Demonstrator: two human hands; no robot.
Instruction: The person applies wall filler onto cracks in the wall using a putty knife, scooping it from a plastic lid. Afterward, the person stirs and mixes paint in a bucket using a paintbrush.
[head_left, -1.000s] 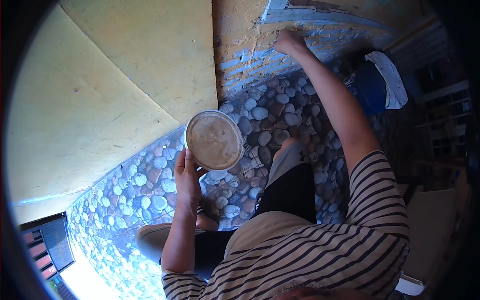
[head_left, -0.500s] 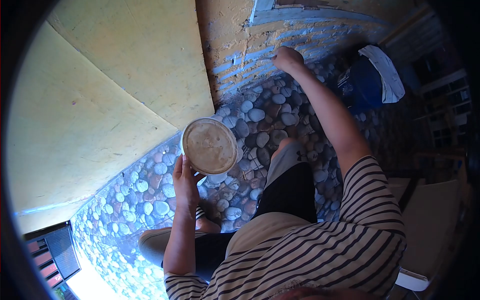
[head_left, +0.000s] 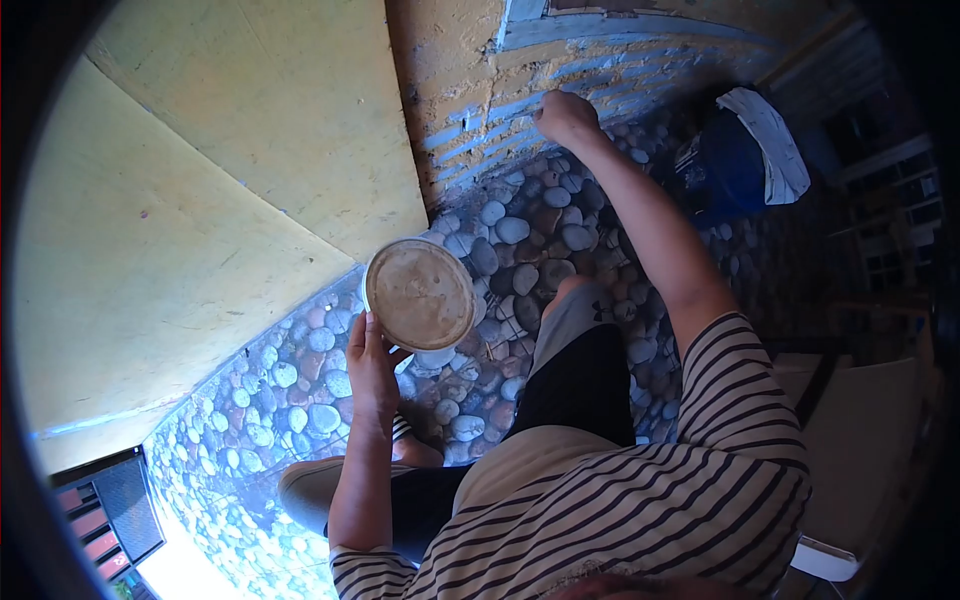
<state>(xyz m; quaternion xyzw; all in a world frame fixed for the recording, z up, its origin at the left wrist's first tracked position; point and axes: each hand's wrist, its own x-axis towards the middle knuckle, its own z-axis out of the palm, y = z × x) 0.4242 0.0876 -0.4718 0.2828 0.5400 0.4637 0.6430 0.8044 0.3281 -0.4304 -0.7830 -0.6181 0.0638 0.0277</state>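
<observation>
My left hand point(head_left: 372, 362) grips the near-left edge of a round, white-rimmed lid point(head_left: 420, 295), thumb on the rim and fingers beneath. Its tan, smeared face is turned up towards me. Out ahead, my right hand point(head_left: 568, 116) is closed close to the rough lower wall point(head_left: 470, 120), where yellow and pale blue paint lie in uneven stripes. Whatever sits in those fingers is too small and hidden to make out. White parts show behind the lid, but I cannot tell what they belong to.
Smooth yellow panels point(head_left: 240, 120) rise on the left. Rounded-stone patterned flooring point(head_left: 320, 420) runs beneath me. Beyond my right arm stands a dark blue bucket point(head_left: 720, 165) with a white cloth-like piece point(head_left: 770, 140) over its rim. A barred gate point(head_left: 110, 510) is at lower left.
My right hand has shifted slightly left along the wall, still closed. My left hand and the lid have stayed almost in place.
</observation>
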